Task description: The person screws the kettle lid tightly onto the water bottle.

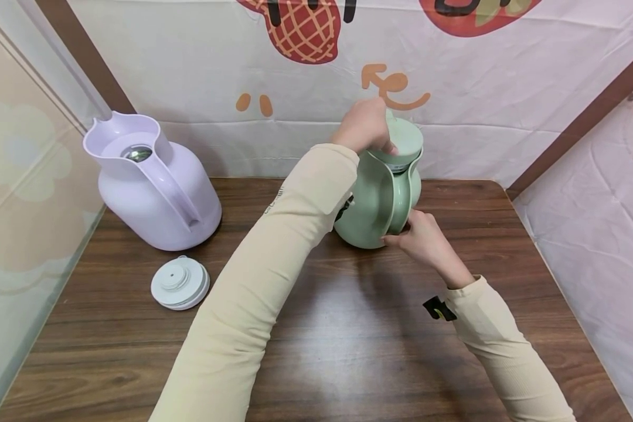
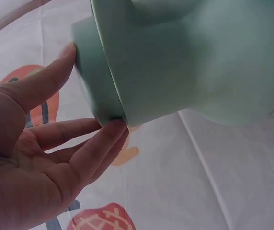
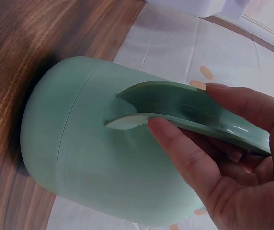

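Observation:
A green vacuum jug (image 1: 366, 202) stands near the back of the wooden table, its handle facing me. My left hand (image 1: 366, 125) holds the jug's round green lid (image 1: 407, 136) at the top. In the left wrist view, the thumb (image 2: 66, 56) is against one edge of the lid, with fingertips (image 2: 114, 125) at the opposite side, by the jug's collar. My right hand (image 1: 424, 241) grips the lower part of the handle (image 1: 399, 202). From the right wrist, the thumb and fingers show on both edges of the grooved handle (image 3: 185, 105).
On the left stands a lavender jug (image 1: 137, 205), uncovered, with a shiny liner (image 1: 138, 153) inside its mouth. In front of it a pale stepped lid (image 1: 187, 287) lies on the table (image 1: 337, 351). A printed cloth (image 1: 190, 70) hangs close behind the table.

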Demonstrator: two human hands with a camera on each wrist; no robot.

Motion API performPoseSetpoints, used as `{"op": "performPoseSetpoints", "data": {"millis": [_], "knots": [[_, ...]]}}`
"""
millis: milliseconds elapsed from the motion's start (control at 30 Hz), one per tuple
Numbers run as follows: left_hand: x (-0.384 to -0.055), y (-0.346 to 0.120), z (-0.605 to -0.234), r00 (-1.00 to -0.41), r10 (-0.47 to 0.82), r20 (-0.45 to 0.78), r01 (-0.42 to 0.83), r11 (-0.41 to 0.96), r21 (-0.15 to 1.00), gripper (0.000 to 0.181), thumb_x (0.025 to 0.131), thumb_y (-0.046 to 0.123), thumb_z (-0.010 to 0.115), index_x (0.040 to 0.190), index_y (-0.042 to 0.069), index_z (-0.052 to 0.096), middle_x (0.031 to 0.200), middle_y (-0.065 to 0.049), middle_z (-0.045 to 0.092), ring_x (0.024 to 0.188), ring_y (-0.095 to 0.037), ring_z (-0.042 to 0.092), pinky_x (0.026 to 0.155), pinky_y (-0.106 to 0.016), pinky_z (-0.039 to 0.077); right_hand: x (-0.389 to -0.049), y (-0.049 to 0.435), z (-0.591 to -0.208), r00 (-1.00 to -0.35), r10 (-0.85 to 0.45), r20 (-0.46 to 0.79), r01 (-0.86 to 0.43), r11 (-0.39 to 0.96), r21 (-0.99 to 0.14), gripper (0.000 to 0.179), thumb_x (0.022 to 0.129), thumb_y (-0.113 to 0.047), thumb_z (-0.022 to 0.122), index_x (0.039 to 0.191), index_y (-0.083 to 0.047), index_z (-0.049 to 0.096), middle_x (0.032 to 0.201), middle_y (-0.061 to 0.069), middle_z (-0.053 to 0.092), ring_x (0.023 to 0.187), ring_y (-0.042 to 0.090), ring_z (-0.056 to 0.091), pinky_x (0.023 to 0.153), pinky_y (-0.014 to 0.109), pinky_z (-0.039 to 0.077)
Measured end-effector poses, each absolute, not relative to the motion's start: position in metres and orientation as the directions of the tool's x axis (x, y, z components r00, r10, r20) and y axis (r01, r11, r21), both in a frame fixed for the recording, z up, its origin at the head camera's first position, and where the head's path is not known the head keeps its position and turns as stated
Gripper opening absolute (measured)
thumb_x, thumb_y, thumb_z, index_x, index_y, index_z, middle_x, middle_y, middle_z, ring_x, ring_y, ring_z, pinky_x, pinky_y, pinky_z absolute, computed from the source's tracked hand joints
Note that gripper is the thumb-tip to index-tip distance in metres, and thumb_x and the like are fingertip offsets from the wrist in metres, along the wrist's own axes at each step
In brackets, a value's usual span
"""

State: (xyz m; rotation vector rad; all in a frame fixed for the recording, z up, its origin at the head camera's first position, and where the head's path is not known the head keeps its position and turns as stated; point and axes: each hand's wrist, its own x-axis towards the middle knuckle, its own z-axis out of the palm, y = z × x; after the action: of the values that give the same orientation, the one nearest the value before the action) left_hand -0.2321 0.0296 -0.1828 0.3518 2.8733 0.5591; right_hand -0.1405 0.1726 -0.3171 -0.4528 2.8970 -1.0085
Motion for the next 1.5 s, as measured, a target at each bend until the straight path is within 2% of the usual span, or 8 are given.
{"op": "performPoseSetpoints", "data": {"millis": [233, 400, 600, 700, 967, 1200, 1333, 1500], "knots": [[-0.230, 0.031, -0.182, -0.949, 0.259, -0.179, 0.173, 0.904, 0.392, 0.054, 0.074, 0.035, 0.074, 0.117, 0.009, 0.053, 0.106, -0.001, 0.051, 0.094, -0.014, 0.042, 0.077, -0.023, 0.036, -0.140, 0.174, -0.318, -0.957, -0.286, 0.054, -0.258, 0.746, -0.614, 0.023, 0.074, -0.012, 0.073, 0.093, -0.002, 0.065, 0.084, 0.011, 0.065, 0.071, 0.023, 0.057, 0.065, 0.038, 0.044], [-0.223, 0.038, -0.184, -0.956, 0.260, -0.133, 0.207, 0.925, 0.319, 0.048, 0.077, 0.041, 0.070, 0.112, 0.011, 0.057, 0.103, 0.001, 0.054, 0.093, -0.014, 0.047, 0.078, -0.024, 0.038, -0.140, 0.174, -0.318, -0.958, -0.284, 0.046, -0.251, 0.746, -0.616, 0.022, 0.074, -0.013, 0.073, 0.093, -0.003, 0.065, 0.084, 0.010, 0.065, 0.069, 0.022, 0.057, 0.064, 0.037, 0.044], [-0.216, 0.052, -0.186, -0.972, 0.195, -0.130, 0.161, 0.959, 0.235, 0.052, 0.081, 0.044, 0.064, 0.123, 0.017, 0.054, 0.114, -0.003, 0.055, 0.108, -0.020, 0.046, 0.086, -0.032, 0.038, -0.139, 0.175, -0.319, -0.956, -0.288, 0.047, -0.254, 0.742, -0.620, 0.022, 0.074, -0.012, 0.072, 0.093, -0.004, 0.065, 0.083, 0.010, 0.065, 0.068, 0.021, 0.056, 0.063, 0.036, 0.044], [-0.216, 0.055, -0.188, -0.975, 0.182, -0.127, 0.152, 0.964, 0.217, 0.052, 0.081, 0.045, 0.063, 0.125, 0.018, 0.053, 0.116, -0.003, 0.054, 0.108, -0.021, 0.045, 0.087, -0.032, 0.036, -0.139, 0.174, -0.319, -0.956, -0.288, 0.050, -0.256, 0.741, -0.620, 0.022, 0.074, -0.012, 0.072, 0.093, -0.003, 0.065, 0.083, 0.010, 0.065, 0.068, 0.021, 0.057, 0.063, 0.036, 0.044], [-0.219, 0.049, -0.186, -0.974, 0.173, -0.143, 0.124, 0.945, 0.302, 0.053, 0.078, 0.040, 0.069, 0.124, 0.017, 0.053, 0.118, -0.003, 0.053, 0.107, -0.022, 0.047, 0.085, -0.032, 0.041, -0.140, 0.174, -0.318, -0.958, -0.284, 0.029, -0.237, 0.738, -0.632, 0.023, 0.075, -0.012, 0.072, 0.095, -0.004, 0.065, 0.085, 0.010, 0.065, 0.068, 0.020, 0.057, 0.063, 0.035, 0.044], [-0.224, 0.039, -0.186, -0.966, 0.212, -0.145, 0.145, 0.916, 0.375, 0.050, 0.074, 0.034, 0.074, 0.116, 0.012, 0.056, 0.108, 0.000, 0.056, 0.095, -0.015, 0.048, 0.080, -0.025, 0.040, -0.141, 0.173, -0.318, -0.959, -0.279, 0.048, -0.247, 0.740, -0.626, 0.023, 0.073, -0.013, 0.073, 0.092, -0.003, 0.065, 0.083, 0.010, 0.065, 0.069, 0.021, 0.057, 0.063, 0.036, 0.044], [-0.228, 0.035, -0.184, -0.959, 0.232, -0.164, 0.151, 0.905, 0.398, 0.052, 0.074, 0.032, 0.075, 0.117, 0.011, 0.055, 0.107, -0.001, 0.055, 0.093, -0.014, 0.045, 0.077, -0.024, 0.038, -0.141, 0.172, -0.318, -0.959, -0.279, 0.049, -0.248, 0.742, -0.623, 0.024, 0.073, -0.013, 0.073, 0.093, -0.002, 0.065, 0.084, 0.011, 0.065, 0.070, 0.021, 0.057, 0.064, 0.036, 0.044], [-0.230, 0.030, -0.182, -0.947, 0.250, -0.202, 0.147, 0.897, 0.417, 0.057, 0.075, 0.030, 0.074, 0.123, 0.011, 0.051, 0.114, -0.001, 0.052, 0.097, -0.014, 0.042, 0.081, -0.023, 0.036, -0.141, 0.172, -0.318, -0.959, -0.279, 0.050, -0.249, 0.745, -0.619, 0.025, 0.073, -0.013, 0.073, 0.094, -0.002, 0.064, 0.085, 0.012, 0.065, 0.071, 0.022, 0.057, 0.064, 0.037, 0.044]]}}
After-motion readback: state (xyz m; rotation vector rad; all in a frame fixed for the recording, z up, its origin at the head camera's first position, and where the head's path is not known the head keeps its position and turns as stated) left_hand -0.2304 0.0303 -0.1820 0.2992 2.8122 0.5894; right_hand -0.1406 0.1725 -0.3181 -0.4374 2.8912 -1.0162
